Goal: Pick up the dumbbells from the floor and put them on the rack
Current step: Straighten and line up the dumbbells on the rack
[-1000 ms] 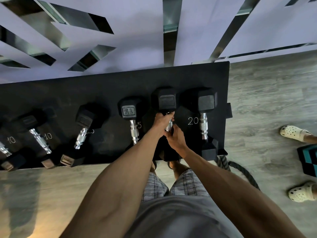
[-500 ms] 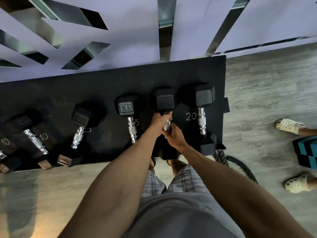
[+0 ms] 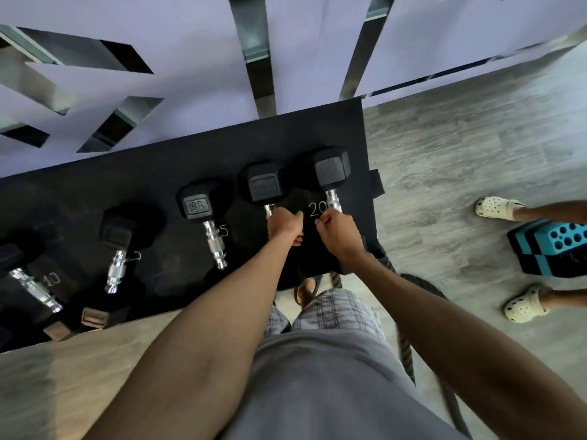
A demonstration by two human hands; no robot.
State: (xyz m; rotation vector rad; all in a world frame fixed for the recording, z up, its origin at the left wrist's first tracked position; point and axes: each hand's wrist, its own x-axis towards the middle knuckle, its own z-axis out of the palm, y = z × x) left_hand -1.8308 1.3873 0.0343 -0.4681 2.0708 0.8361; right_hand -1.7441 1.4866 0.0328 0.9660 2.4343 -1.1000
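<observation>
1. The black flat-topped rack, painted with white weight numbers, is running across the middle of the frame from the left edge to right of centre
2. The rightmost black hex-headed dumbbell, with a chrome handle, is lying on the rack at its right end, just beside the painted "20", its far head pointing toward the top of the frame
3. The right hand is gripping this dumbbell's chrome handle with its fingers curled tightly round it; the near head is hidden beneath the hand and forearm
4. The second black hex-headed dumbbell is lying on the rack close beside the first, on its left; the left hand is holding its handle in a closed grip, fingers wrapped over the bar
5. The black hex dumbbell marked "15" is resting on the rack left of centre, apart from both hands
6. Two smaller black chrome-handled dumbbells are lying toward the left edge
7. A thick black rope is trailing over the grey wood-look floor at lower right
8. At the right edge, a blue-and-black perforated foam block is sitting between another person's cream clogs
</observation>
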